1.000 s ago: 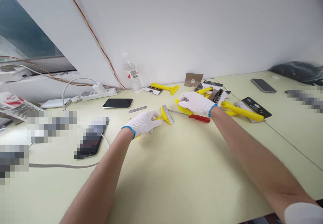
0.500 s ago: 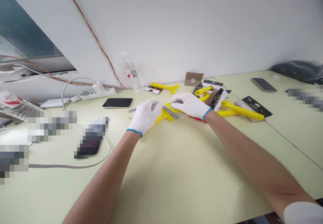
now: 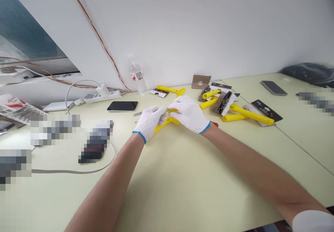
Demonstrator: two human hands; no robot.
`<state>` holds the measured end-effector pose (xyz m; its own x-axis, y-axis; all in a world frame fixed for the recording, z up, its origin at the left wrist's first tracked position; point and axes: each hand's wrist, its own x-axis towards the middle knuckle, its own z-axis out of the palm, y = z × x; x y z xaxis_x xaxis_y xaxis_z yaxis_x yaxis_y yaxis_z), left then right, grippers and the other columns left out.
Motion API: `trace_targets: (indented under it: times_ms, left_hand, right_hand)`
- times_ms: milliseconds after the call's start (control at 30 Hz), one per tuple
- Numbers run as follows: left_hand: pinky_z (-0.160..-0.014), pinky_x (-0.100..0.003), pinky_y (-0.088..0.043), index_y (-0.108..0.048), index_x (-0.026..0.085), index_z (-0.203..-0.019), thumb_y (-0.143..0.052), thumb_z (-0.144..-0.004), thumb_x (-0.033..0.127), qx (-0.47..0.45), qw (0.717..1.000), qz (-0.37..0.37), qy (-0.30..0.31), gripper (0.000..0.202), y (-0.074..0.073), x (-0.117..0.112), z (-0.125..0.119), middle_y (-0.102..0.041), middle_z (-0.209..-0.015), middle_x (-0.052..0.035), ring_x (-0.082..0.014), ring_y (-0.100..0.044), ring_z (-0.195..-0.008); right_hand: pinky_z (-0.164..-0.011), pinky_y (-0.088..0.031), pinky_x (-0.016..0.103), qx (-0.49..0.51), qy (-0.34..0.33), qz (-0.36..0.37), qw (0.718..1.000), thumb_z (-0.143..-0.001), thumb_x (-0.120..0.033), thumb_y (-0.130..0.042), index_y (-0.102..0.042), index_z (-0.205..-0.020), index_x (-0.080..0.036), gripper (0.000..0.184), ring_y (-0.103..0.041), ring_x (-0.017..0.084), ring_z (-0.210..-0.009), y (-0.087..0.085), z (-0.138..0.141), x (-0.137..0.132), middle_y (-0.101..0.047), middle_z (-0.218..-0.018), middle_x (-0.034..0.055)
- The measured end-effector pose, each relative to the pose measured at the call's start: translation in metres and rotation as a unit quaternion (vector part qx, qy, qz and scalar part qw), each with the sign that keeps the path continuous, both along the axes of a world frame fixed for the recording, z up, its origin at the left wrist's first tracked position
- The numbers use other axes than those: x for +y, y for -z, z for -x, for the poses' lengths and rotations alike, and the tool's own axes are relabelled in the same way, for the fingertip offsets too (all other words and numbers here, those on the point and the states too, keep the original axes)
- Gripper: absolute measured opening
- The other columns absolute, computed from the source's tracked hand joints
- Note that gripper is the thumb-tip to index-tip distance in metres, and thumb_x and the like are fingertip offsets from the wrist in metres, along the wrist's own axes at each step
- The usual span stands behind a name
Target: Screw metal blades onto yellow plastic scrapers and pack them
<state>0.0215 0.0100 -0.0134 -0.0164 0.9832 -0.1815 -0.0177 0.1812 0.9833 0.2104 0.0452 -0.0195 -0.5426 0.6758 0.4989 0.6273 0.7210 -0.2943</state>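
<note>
White knitted gloves with blue cuffs cover both hands, which meet above the table's middle. My left hand (image 3: 150,121) is closed around a yellow scraper (image 3: 171,120), whose handle slants toward the lower left under the fingers. Touching its fingertips, my right hand (image 3: 188,114) pinches a small yellow plastic piece (image 3: 172,110) just above the scraper's head. Gloved fingers hide most of that piece and any blade there. Left of my left hand lies a flat grey blade (image 3: 137,114). A red object (image 3: 215,124) shows partly behind my right wrist.
Several yellow scrapers (image 3: 252,114) and black-and-white packaging cards (image 3: 224,103) lie at the right. Another scraper (image 3: 169,90) is near the wall beside a water bottle (image 3: 138,77). Phones (image 3: 122,106), a power strip (image 3: 103,97) and cables occupy the left.
My right hand has moved left and slightly down, bringing its fingertips against the left hand's. The grey blade that showed over the scraper's head is now hidden behind the fingers.
</note>
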Motion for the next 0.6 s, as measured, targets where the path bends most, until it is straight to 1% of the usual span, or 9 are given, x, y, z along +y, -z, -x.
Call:
trace_targets:
  times_ms: [100, 200, 267, 367, 467, 600]
  left_hand:
    - [-0.053, -0.019, -0.038, -0.063, 0.013, -0.079, -0.076, -0.085, 0.029, -0.047, 0.999, 0.013, -0.011, 0.022, 0.002, 0.002, -0.003, -0.061, -0.074, -0.003, -0.0061, -0.048, -0.061]
    - [-0.052, -0.018, -0.039, -0.063, 0.012, -0.079, -0.075, -0.085, 0.027, -0.06, 0.997, 0.035, -0.019, 0.02, 0.004, 0.003, -0.006, -0.063, -0.077, -0.0044, -0.0059, -0.049, -0.06]
    - [-0.053, -0.018, -0.039, -0.064, 0.012, -0.079, -0.076, -0.085, 0.028, -0.057, 0.998, 0.036, -0.02, 0.021, 0.005, 0.003, -0.008, -0.064, -0.079, -0.005, -0.0055, -0.05, -0.059]
    - [-0.054, -0.018, -0.042, -0.065, 0.011, -0.077, -0.077, -0.084, 0.031, -0.026, 0.999, 0.026, -0.017, 0.024, 0.006, 0.002, -0.008, -0.064, -0.075, -0.0047, -0.0059, -0.051, -0.06]
    - [-0.056, -0.019, -0.044, -0.066, 0.012, -0.075, -0.079, -0.083, 0.033, 0.008, 1.0, 0.012, -0.008, 0.026, 0.008, 0.001, -0.008, -0.063, -0.072, -0.0041, -0.0071, -0.054, -0.062]
    - [-0.058, -0.02, -0.046, -0.068, 0.012, -0.077, -0.08, -0.083, 0.034, 0.046, 0.999, -0.001, 0.005, 0.025, 0.009, 0.001, -0.008, -0.066, -0.073, -0.0041, -0.0077, -0.056, -0.062]
  right_hand:
    - [-0.09, -0.041, 0.037, 0.007, -0.011, -0.046, 0.999, -0.102, -0.024, -0.064, -0.081, -0.105, -0.018, 0.018, -0.059, 0.024, -0.096, 0.007, 0.003, 0.001, -0.073, -0.101, 0.0086]
    - [-0.087, -0.041, 0.037, 0.009, -0.012, -0.073, 0.997, -0.106, -0.022, -0.059, -0.081, -0.096, -0.017, 0.024, -0.058, 0.022, -0.089, 0.012, 0.004, 0.003, -0.072, -0.092, 0.0079]
    - [-0.087, -0.041, 0.037, 0.013, -0.012, -0.081, 0.997, -0.106, -0.022, -0.059, -0.08, -0.095, -0.017, 0.024, -0.057, 0.022, -0.089, 0.014, 0.004, 0.003, -0.072, -0.091, 0.0081]
    - [-0.087, -0.041, 0.037, 0.025, -0.023, -0.076, 0.997, -0.104, -0.022, -0.063, -0.079, -0.093, -0.017, 0.02, -0.057, 0.023, -0.09, 0.015, 0.004, 0.003, -0.072, -0.092, 0.0079]
    - [-0.087, -0.042, 0.036, 0.057, -0.026, -0.057, 0.996, -0.099, -0.016, -0.068, -0.076, -0.088, -0.018, 0.015, -0.058, 0.023, -0.091, 0.018, 0.004, 0.007, -0.07, -0.092, 0.0066]
    - [-0.083, -0.042, 0.033, 0.099, -0.02, -0.023, 0.995, -0.092, -0.009, -0.072, -0.071, -0.08, -0.017, 0.015, -0.058, 0.02, -0.087, 0.025, 0.004, 0.013, -0.067, -0.087, 0.004]
